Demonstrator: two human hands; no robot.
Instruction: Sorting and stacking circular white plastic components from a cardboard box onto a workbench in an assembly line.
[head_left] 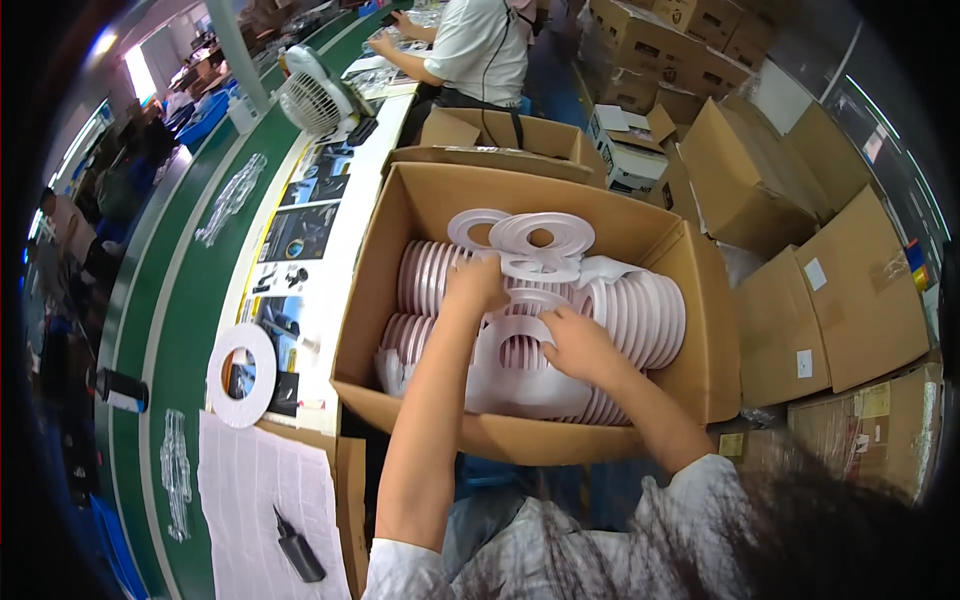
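Observation:
A large open cardboard box stands in front of me, holding rows of flat white rings on edge. Several loose white rings lie on top near its far wall. My left hand reaches in with curled fingers beside these loose rings; its fingertips are partly hidden. My right hand is closed at the edge of a white ring near the middle. Soft white foam wrapping drapes over the near rows, below both hands.
On the white bench at left lie a single white ring, printed sheets and a black-tipped bottle on white cloth. A fan stands beyond. Green conveyor runs alongside. Cardboard boxes crowd the right. A person works ahead.

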